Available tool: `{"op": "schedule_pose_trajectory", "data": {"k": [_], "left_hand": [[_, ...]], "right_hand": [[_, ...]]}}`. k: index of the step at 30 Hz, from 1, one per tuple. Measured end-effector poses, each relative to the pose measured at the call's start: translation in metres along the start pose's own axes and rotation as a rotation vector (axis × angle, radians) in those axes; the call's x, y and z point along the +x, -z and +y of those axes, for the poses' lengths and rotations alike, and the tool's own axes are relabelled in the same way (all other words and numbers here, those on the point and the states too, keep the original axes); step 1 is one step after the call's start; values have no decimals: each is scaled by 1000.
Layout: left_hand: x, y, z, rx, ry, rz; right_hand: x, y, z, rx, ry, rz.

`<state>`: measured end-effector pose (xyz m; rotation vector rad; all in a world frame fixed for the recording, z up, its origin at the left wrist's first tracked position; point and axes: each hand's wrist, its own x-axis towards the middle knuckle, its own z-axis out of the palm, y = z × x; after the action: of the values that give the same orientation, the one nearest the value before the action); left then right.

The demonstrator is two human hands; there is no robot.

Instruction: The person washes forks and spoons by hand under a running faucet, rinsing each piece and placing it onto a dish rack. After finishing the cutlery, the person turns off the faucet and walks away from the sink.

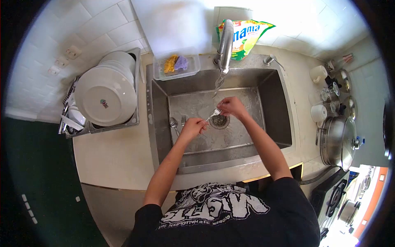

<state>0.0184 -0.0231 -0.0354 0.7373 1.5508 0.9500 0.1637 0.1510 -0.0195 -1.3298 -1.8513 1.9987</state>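
Over the steel sink (222, 164), my left hand (194, 128) is closed on the handle of a shiny utensil (212, 115), which looks like a fork or spoon. My right hand (232, 107) pinches its other end, just above the drain (219, 121). Water runs from the faucet (225, 49) close behind my right hand. A spoon (173, 122) and a fork (184, 120) lie on the sink floor to the left of my left hand.
A dish rack (133, 117) with white plates (105, 95) stands at the left. Behind the sink are a tub (194, 61) with sponges and a detergent pouch (247, 39). White mugs (319, 113), glasses and a lidded pot (338, 142) line the right side, near a stove (329, 199).
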Motion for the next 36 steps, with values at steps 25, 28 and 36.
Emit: {"op": "schedule_pose_trajectory", "data": {"k": [25, 28, 36], "left_hand": [[-23, 74, 4, -254, -55, 401], [-14, 62, -9, -108, -143, 516], [-11, 37, -8, 10, -94, 343]], "right_hand": [[8, 5, -29, -58, 352, 251], [-2, -24, -40, -419, 415, 132], [-30, -33, -43, -313, 378, -3]]}}
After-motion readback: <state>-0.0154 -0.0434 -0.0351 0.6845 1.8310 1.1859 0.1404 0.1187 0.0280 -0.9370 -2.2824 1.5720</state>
